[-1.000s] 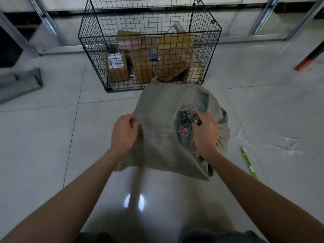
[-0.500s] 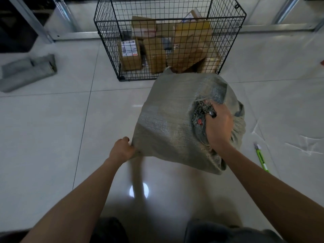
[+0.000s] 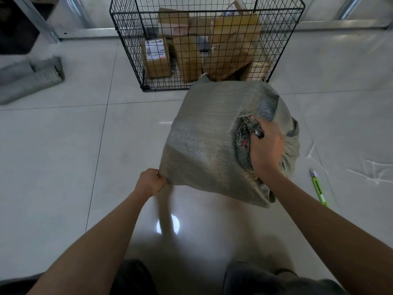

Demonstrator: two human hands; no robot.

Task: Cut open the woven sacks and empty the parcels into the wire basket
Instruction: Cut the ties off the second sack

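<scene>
Your left hand (image 3: 150, 182) is fisted on the near left corner of a grey woven sack (image 3: 202, 145), while your right hand (image 3: 266, 152) clamps the frayed, bunched mouth on its right side. A green utility knife (image 3: 318, 189) lies on the tiled floor (image 3: 63, 145) just right of the sack, apart from it. Beyond, the sack's far edge reaches the front wall of the black wire basket (image 3: 127, 52), where cardboard parcels (image 3: 231, 45) are piled. Folded grey sacks (image 3: 29, 79) lie towards the floor's far left.
</scene>
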